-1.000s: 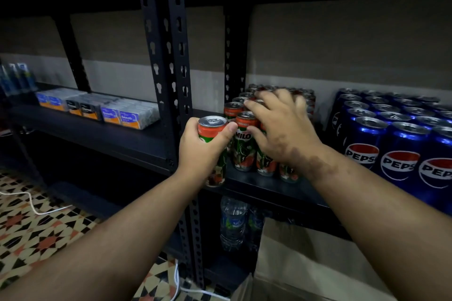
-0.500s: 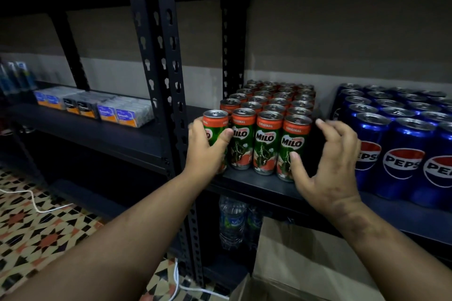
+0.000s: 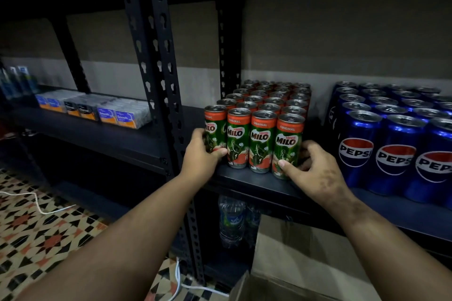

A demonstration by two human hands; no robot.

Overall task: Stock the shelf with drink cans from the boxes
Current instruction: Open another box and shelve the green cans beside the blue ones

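Several green-and-orange Milo cans stand in rows on the black shelf. My left hand grips the leftmost front Milo can low down, thumb across its front. My right hand holds the rightmost front Milo can near its base, with the thumb on the front and the fingers curled round its right side. Both cans stand upright on the shelf, level with the two middle front cans. An open cardboard box sits below, under my right forearm.
Blue Pepsi cans fill the shelf just right of my right hand. A perforated black upright stands just left of the Milo cans. Tissue packs lie on the left shelf. Water bottles stand below, and a white cable crosses the patterned floor.
My left hand set its can down into the front row and slid lower on it. My right hand came off the can tops, swung right, and closed on the rightmost front can.
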